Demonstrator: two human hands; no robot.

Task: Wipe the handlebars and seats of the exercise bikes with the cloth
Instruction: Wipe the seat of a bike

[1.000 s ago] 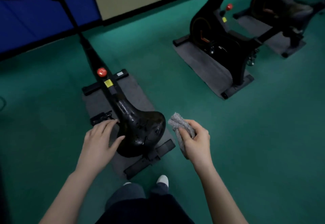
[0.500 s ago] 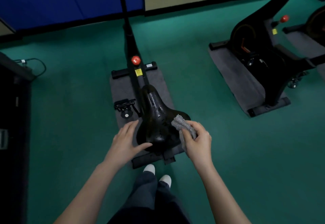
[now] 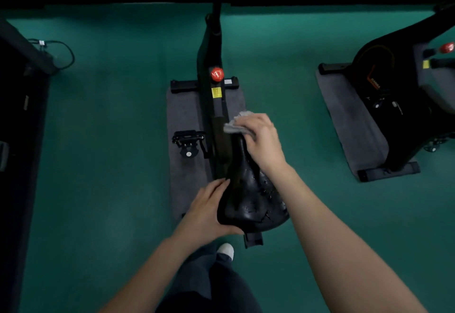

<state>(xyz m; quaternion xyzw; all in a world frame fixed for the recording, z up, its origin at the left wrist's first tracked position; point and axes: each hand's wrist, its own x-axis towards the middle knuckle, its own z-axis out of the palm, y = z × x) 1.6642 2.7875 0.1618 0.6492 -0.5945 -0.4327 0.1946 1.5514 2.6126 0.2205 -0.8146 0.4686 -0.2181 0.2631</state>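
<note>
Right fingers (image 3: 248,122) curled over grey cloth (image 3: 235,127), grasping it and pressing it onto the narrow far nose of the black seat (image 3: 253,197). Right hand (image 3: 262,140) sits over the seat's far half, forearm coming in from near right. Left fingers (image 3: 219,186) fairly straight, released, laid along the seat's left edge, thumb along the near rim; left hand (image 3: 208,211) rests against the wide near end, grasps nothing. Seat surface glossy with specks, wet or scuffed, cannot tell. Seat is on the middle bike (image 3: 211,49), frame running far toward the wall, red knob (image 3: 217,74) and yellow label (image 3: 216,92) on it just far of the cloth. Pedal (image 3: 188,138) left of frame. Bike stands on grey mat (image 3: 182,106) on green floor (image 3: 110,140). Second bike (image 3: 398,96) on its own mat (image 3: 344,116), well apart at right. Black cable (image 3: 66,54) on floor far left. White shoe (image 3: 226,250) on floor just near of the seat.
</note>
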